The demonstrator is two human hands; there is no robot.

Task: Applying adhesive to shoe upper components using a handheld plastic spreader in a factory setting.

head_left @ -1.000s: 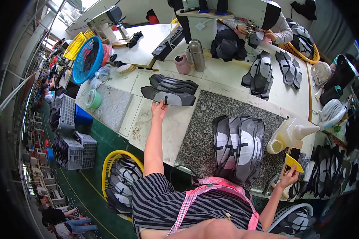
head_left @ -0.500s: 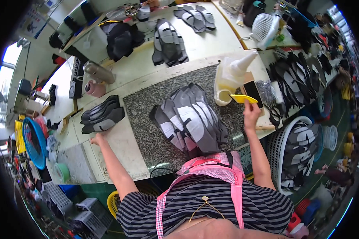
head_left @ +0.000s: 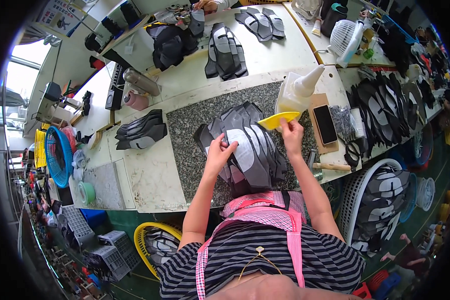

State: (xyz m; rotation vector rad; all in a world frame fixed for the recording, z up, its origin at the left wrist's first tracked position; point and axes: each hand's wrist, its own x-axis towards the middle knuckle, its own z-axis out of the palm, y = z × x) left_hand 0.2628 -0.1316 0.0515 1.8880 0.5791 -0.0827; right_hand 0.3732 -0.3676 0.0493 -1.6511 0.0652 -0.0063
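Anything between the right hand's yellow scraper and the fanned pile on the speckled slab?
Nothing visible. The yellow scraper in the right hand is by the fanned pile's upper right; the left hand is at its left side. The nozzle bottle stands beyond the scraper, not between.

On the left, between the small stack of grey pieces (head_left: 142, 131) and the large pile (head_left: 245, 150), a bare stretch of desk (head_left: 147, 172) and the left margin of the stone slab (head_left: 185, 125) leave room to pass. The left hand (head_left: 220, 155) covers the pile's left side. The right hand (head_left: 291, 134), with the yellow scraper (head_left: 279, 120) in its fingers, fills the gap between pile and tall glue bottle (head_left: 294, 94). Phone (head_left: 325, 124), scissors (head_left: 353, 152) and hammer (head_left: 331, 166) crowd the right side. Beyond the slab, open desk reaches the far pieces (head_left: 226, 52); a thermos (head_left: 141, 81) and pink cup (head_left: 136, 101) obstruct its left end.
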